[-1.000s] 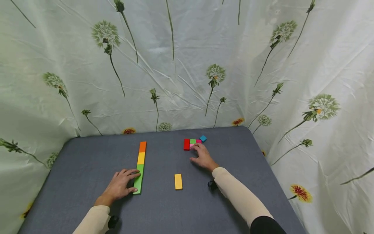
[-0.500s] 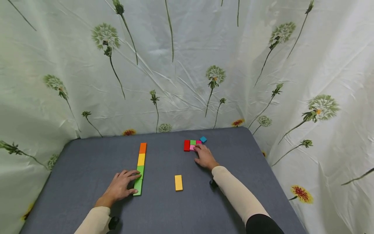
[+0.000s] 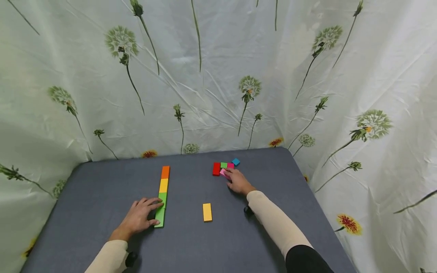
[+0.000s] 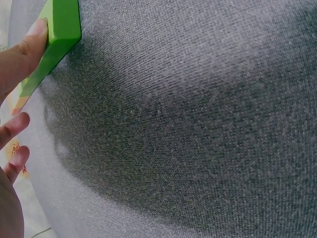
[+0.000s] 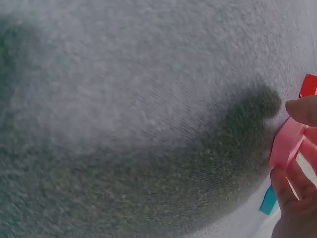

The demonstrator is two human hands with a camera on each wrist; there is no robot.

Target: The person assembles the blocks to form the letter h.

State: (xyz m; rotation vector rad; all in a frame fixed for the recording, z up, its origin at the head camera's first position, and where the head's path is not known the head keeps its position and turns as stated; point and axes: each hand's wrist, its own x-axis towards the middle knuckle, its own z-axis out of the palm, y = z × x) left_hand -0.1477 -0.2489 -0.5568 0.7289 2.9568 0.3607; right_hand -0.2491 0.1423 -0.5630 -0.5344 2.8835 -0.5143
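My left hand [image 3: 150, 213] lies flat on the grey table [image 3: 102, 197]. Its straight fingertips [image 4: 22, 54] touch the near green block [image 3: 159, 217] [image 4: 59, 34], the end of a line of green, yellow [image 3: 164, 185] and orange [image 3: 165, 171] blocks. My right hand [image 3: 232, 176] is at the far block cluster. Its thumb [image 5: 302, 110] and fingers pinch a pink block [image 3: 223, 173] [image 5: 287, 144], which is tilted up off the cloth. Beside it lie a red block [image 3: 216, 168] [image 5: 308, 85], a small green one [image 3: 223, 165], a magenta one [image 3: 230, 165] and a blue one [image 3: 235, 162] [image 5: 269, 201].
A single yellow-orange block [image 3: 207, 212] lies between my two arms. A floral curtain [image 3: 218, 83] closes in the table at the back and on both sides. The table's right edge [image 3: 307, 178] runs close to the cluster.
My right hand has drawn in closer to the cluster and its fingers have closed on the pink block, tipping it up. The left hand stays on the green block.
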